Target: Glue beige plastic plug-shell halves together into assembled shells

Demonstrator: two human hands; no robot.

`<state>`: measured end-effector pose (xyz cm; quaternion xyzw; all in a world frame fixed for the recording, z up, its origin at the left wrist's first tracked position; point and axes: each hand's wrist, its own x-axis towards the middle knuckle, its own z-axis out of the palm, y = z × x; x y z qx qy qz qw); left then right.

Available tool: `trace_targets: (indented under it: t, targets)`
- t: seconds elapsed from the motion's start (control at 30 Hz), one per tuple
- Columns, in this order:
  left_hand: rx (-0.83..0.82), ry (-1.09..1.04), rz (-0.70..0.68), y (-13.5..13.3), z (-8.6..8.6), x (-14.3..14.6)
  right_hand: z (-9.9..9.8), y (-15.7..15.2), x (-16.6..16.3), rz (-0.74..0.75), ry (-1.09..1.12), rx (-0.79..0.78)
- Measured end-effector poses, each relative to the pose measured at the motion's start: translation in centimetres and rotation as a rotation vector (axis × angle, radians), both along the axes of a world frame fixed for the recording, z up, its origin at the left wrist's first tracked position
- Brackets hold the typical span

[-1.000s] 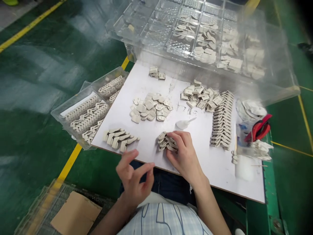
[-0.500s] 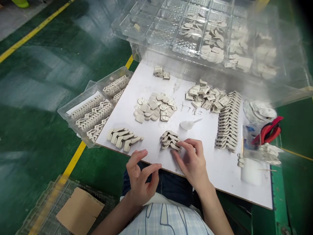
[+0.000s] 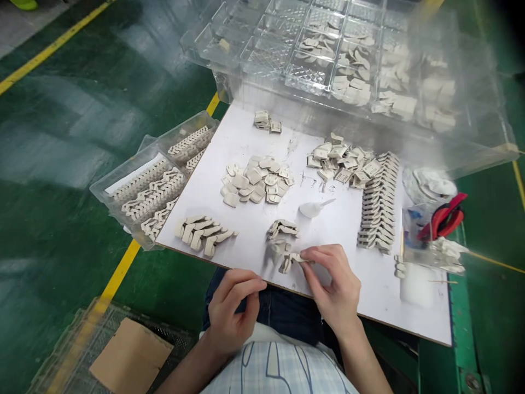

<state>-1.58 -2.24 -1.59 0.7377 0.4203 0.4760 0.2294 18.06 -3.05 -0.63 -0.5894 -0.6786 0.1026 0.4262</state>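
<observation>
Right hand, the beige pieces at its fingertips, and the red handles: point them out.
right hand [image 3: 338, 287]: head view, back of the hand.
beige pieces [image 3: 286, 262]: head view, middle of the small cluster.
red handles [image 3: 445, 218]: head view, middle of the handles.

A: Which items cannot be read?
B: The grey pieces pinched at the right hand are blurred; count indeterminate. The left hand curls inward, so the inside of its grip is hidden.
A: Any cut-offs?
B: The clear compartment tray runs past the top edge. The red-handled tool hides its tip inside a clear cup
</observation>
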Motion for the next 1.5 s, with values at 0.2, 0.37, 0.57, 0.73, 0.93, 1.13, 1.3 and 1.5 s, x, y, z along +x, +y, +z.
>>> trace_targets:
  t: [0.2, 0.37, 0.57, 0.73, 0.93, 1.13, 1.3, 1.5]
  targets:
    - [-0.124, 0.071, -0.092, 0.5, -0.6, 1.1, -0.5, 0.2, 0.2, -0.001, 0.06, -0.078]
    - [-0.296, -0.04, -0.155, 0.2, 0.1, 0.8, -0.3, -0.9, 0.2, 0.004, 0.252, -0.093]
    - [-1.001, -0.439, -0.512, 0.5, 1.6, 1.9, 0.9, -1.5, -0.4, 0.171, 0.315, 0.018]
    - [-1.285, -0.747, -0.599, 0.6, 1.3, 3.4, 1.2, -0.7, -0.8, 0.151, 0.166, 0.128]
    - [-1.385, -0.976, -0.405, 0.4, 1.3, 2.8, 1.1, -0.7, -0.3, 0.283, -0.099, 0.199]
    - [-1.523, -1.196, -0.359, 0.4, 1.1, 2.7, 0.5, 2.9, 2.5, -0.235, 0.037, -0.051]
    - [-1.537, -1.145, -0.391, 0.2, 0.5, 3.7, -0.3, 6.2, 2.9, -0.219, 0.186, -0.214]
    - [-1.574, -1.205, -0.356, 0.3, 0.4, 4.2, -0.1, 3.2, 2.9, -0.139, 0.879, -0.184]
